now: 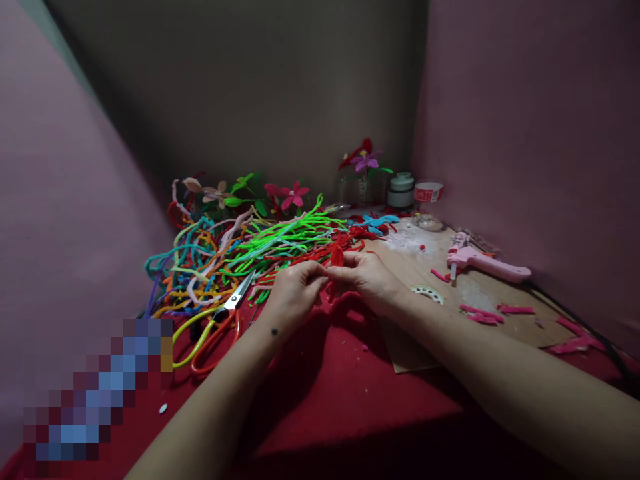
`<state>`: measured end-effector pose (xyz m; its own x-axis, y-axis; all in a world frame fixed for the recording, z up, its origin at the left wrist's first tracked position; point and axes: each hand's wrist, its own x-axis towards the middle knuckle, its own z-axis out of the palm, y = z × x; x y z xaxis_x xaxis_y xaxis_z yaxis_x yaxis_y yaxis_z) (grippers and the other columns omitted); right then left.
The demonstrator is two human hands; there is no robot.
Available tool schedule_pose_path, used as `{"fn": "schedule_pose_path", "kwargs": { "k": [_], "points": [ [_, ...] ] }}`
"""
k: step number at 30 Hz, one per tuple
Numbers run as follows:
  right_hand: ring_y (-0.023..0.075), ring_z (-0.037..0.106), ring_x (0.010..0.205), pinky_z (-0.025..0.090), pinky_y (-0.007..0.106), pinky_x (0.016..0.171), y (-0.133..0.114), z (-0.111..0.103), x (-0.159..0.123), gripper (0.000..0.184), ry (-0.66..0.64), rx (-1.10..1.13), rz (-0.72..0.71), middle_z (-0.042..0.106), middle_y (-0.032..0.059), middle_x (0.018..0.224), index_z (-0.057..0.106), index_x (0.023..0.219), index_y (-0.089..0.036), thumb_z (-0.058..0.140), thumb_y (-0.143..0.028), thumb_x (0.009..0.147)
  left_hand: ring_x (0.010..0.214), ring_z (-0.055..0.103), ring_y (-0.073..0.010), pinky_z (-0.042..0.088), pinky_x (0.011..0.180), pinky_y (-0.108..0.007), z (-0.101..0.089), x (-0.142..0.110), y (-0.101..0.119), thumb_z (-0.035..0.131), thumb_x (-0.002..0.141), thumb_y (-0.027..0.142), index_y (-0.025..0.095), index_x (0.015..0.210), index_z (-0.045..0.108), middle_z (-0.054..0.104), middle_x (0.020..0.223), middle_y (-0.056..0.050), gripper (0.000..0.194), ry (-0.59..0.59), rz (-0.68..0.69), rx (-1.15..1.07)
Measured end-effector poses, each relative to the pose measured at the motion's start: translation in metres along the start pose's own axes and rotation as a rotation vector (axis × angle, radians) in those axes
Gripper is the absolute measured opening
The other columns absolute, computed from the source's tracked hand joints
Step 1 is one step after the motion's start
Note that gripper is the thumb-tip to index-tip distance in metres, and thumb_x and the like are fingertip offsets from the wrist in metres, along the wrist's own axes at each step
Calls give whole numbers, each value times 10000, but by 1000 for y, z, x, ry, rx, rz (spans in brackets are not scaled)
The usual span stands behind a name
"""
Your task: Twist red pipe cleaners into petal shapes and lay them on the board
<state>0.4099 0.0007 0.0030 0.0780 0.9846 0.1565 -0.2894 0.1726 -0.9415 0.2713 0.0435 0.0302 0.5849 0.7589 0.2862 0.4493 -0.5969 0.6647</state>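
Note:
My left hand (295, 293) and my right hand (367, 280) meet over the red cloth (350, 387), with fingertips touching. Between them is a red pipe cleaner (338, 256), bent into a petal-like loop that stands up at the right fingers. Both hands are closed in a pinch on it; my fingers hide part of it. Close behind lie more red pipe cleaners (320, 252) and a heap of bright green ones (285, 237). Scissors (233, 301) with yellow and orange handles rest left of my left hand.
A pink glue gun (487, 262) lies on a brown board (520, 327) at the right, among pink pipe cleaner scraps (483, 315). Behind the heap are pipe cleaner flowers (294, 195), a jar (401, 191) and a red-and-white tub (429, 192). Walls close in at the sides.

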Motion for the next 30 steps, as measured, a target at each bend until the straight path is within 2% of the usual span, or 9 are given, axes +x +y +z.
{"fn": "schedule_pose_path", "kwargs": {
  "k": [4, 7, 11, 13, 17, 21, 24, 27, 30],
  "points": [
    [87, 488, 404, 397, 224, 439, 0, 0, 0, 246, 13, -40, 12, 538, -11, 469, 551, 597, -128, 686, -329, 640, 573, 518, -102, 385, 557, -210, -1, 0, -2, 513, 756, 178, 166, 717, 597, 587, 653, 0, 93, 71, 154, 156],
    [87, 459, 357, 378, 224, 400, -1, 2, 0, 278, 32, -81, 20, 518, -20, 418, 513, 566, -145, 683, -354, 634, 649, 521, -117, 374, 588, -215, -1, -2, -1, 467, 789, 150, 170, 697, 562, 571, 724, -18, 133, 79, 278, 349],
    [91, 473, 370, 373, 222, 414, -2, 3, -2, 293, 65, -148, 23, 528, -10, 414, 504, 542, -144, 686, -360, 620, 620, 510, -134, 310, 503, -233, 3, -6, -2, 401, 836, 180, 188, 781, 565, 560, 813, -38, 173, 105, 300, 701],
    [93, 510, 435, 403, 227, 473, -2, 2, -2, 262, 70, -107, 13, 571, 2, 484, 532, 562, -134, 696, -334, 607, 621, 512, -139, 302, 497, -237, 5, -6, -4, 398, 842, 197, 193, 798, 561, 560, 822, -39, 169, 122, 307, 740],
    [113, 565, 574, 443, 269, 623, 2, -1, 1, 188, -4, 25, -6, 632, 23, 634, 615, 648, -118, 722, -249, 565, 660, 518, -134, 362, 583, -236, 1, -3, -7, 425, 830, 192, 181, 752, 544, 561, 782, -35, 143, 167, 342, 520],
    [121, 569, 582, 444, 286, 649, 5, -4, 3, 189, -33, 90, 31, 635, 26, 634, 654, 685, -110, 731, -177, 526, 684, 517, -135, 385, 634, -241, -5, 1, -5, 470, 792, 178, 183, 723, 547, 569, 733, -24, 104, 175, 346, 350],
    [113, 558, 559, 434, 278, 632, 5, -4, 4, 142, 5, 87, 31, 626, 25, 602, 654, 650, -104, 714, -160, 534, 702, 540, -137, 405, 653, -242, -8, 1, 0, 497, 780, 228, 176, 759, 582, 601, 753, -26, 102, 123, 214, 189],
    [104, 536, 517, 417, 270, 591, 5, -3, 4, 89, 17, 46, 24, 614, 24, 562, 649, 618, -99, 685, -159, 563, 729, 567, -143, 429, 672, -246, -9, 2, 4, 517, 766, 292, 155, 843, 606, 639, 820, -39, 180, 47, 33, -76],
    [100, 522, 491, 402, 261, 557, 3, -1, 1, 57, 2, 13, 41, 610, 25, 544, 643, 597, -99, 656, -153, 585, 699, 568, -142, 435, 658, -247, -9, 4, 5, 550, 729, 312, 128, 839, 613, 651, 818, -44, 223, -34, -72, -308]
  ]
}}
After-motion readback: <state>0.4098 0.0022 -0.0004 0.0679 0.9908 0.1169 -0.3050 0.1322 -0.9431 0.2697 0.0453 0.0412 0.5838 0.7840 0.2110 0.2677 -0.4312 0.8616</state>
